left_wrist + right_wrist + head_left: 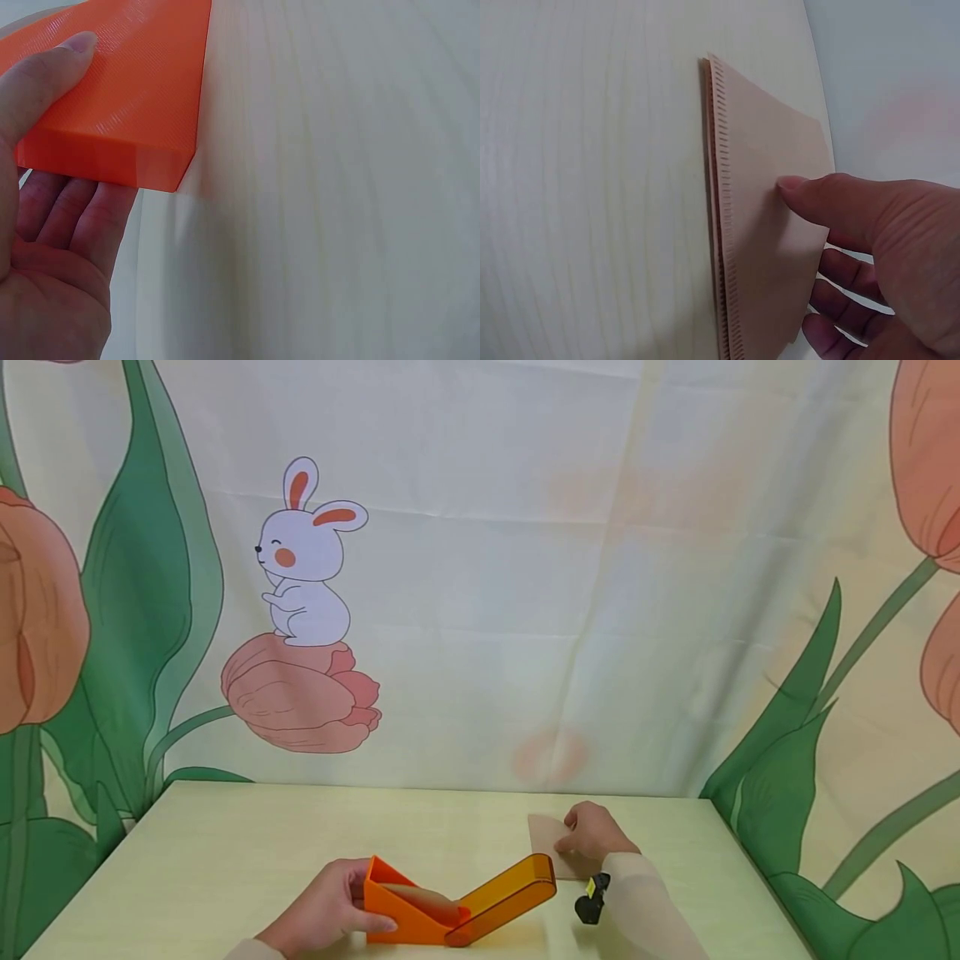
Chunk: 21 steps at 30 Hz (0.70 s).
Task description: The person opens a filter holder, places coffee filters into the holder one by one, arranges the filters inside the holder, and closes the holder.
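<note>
My left hand [322, 907] grips the left end of an orange box-like coffee filter holder [405, 925]. Its see-through amber lid [510, 900] is swung up toward the right, and a brown paper edge [420, 897] shows inside. In the left wrist view, the thumb [52, 75] lies on the holder's broad side and the fingers pass behind it. Over on the right, my right hand [596, 833] pinches a small stack of brown paper coffee filters [757, 135] with crimped edges. The thumb is on their face; the other fingers are partly hidden behind them.
A pale wood-grain table [300, 827] lies under both hands. Behind it hangs a printed cloth [465, 610] with a rabbit and tulips, meeting the table's back edge. A black wrist device [592, 898] sticks out beside the right sleeve [648, 902].
</note>
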Motion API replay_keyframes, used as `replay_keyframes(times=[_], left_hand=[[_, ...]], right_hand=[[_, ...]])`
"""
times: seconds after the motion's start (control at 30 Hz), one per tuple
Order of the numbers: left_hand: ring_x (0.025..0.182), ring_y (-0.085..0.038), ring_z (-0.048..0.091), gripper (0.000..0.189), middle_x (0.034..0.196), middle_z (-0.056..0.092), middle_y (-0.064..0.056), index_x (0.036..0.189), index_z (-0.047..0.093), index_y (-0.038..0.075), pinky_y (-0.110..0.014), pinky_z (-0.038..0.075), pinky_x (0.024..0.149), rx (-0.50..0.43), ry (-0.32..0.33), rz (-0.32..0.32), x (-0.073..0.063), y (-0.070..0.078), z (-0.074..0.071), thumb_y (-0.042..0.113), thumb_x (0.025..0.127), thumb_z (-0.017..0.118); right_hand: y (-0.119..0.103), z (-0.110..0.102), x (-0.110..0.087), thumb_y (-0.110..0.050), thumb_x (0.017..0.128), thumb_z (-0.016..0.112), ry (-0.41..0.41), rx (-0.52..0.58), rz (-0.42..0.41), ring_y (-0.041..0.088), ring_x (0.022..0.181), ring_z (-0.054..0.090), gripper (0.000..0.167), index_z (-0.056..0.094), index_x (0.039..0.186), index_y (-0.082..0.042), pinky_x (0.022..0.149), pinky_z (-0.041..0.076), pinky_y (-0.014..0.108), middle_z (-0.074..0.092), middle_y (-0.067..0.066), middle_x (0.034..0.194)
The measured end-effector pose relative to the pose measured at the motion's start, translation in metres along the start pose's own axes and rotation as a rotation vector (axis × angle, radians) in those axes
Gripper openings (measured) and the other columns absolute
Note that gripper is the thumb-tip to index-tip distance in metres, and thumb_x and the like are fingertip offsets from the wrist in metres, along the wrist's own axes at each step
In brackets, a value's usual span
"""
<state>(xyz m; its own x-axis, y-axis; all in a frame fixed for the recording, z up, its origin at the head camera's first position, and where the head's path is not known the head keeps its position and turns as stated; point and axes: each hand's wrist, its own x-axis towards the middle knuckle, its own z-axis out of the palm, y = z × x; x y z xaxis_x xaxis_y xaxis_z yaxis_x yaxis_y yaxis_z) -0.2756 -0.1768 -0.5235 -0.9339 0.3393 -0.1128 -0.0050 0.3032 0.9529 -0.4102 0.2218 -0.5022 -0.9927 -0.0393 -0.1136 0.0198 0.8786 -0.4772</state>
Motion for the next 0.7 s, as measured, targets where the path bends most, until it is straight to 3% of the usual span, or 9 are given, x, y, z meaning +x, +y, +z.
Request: replay_keyframes(times=[0.3, 0.7], left_hand=[[0.097, -0.023, 0.069, 0.055, 0.116, 0.075, -0.007, 0.125, 0.067, 0.005, -0.035, 0.06, 0.093, -0.04, -0.045, 0.034, 0.0013, 0.0011, -0.005, 0.026, 0.079, 0.089], [0.097, -0.022, 0.069, 0.053, 0.116, 0.075, -0.005, 0.123, 0.068, 0.007, -0.033, 0.06, 0.092, -0.033, -0.06, 0.037, 0.0013, 0.0016, -0.006, 0.027, 0.079, 0.089]], right_hand=[[-0.0002, 0.0014, 0.0008, -0.019, 0.079, 0.089, 0.01, 0.021, 0.022, 0.025, 0.088, 0.059, 0.031, 0.071, 0.102, -0.007, 0.087, 0.056, 0.045, 0.068, 0.005, 0.097], [-0.0016, 0.0002, -0.0036, -0.019, 0.079, 0.088, 0.012, 0.025, 0.03, 0.025, 0.087, 0.059, 0.031, 0.069, 0.101, -0.008, 0.084, 0.056, 0.044, 0.069, 0.004, 0.097]])
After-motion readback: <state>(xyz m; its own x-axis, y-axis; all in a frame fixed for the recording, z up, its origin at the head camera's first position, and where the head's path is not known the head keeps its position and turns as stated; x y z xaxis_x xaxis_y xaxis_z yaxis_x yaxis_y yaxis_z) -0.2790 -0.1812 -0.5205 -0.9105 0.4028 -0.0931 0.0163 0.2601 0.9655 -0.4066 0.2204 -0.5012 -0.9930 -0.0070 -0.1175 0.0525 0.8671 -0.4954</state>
